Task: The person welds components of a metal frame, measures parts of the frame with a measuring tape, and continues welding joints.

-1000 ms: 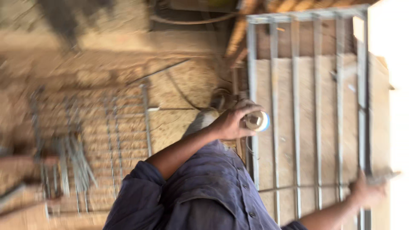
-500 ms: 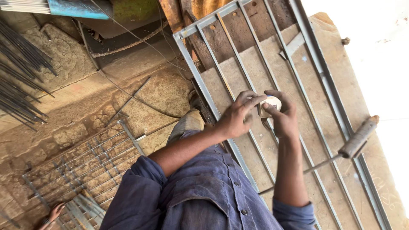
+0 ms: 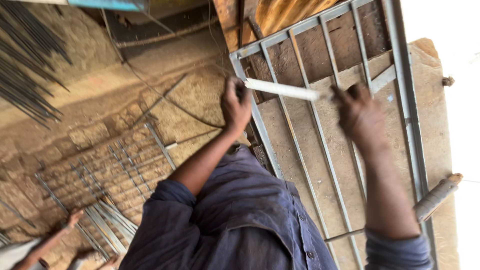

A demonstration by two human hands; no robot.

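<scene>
Two hands, left hand and right hand, stretch a white strip.

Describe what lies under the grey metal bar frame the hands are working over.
Under the metal frame lies a brown wooden board. Both hands and the white strip cover part of it.

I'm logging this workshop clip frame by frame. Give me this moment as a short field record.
left hand: grips one end of a white strip
right hand: at the strip's other end, blurred; grip unclear
under hands: grey metal grille lying on a board
right edge: hammer
lower left: another person's hand by loose metal bars
</scene>
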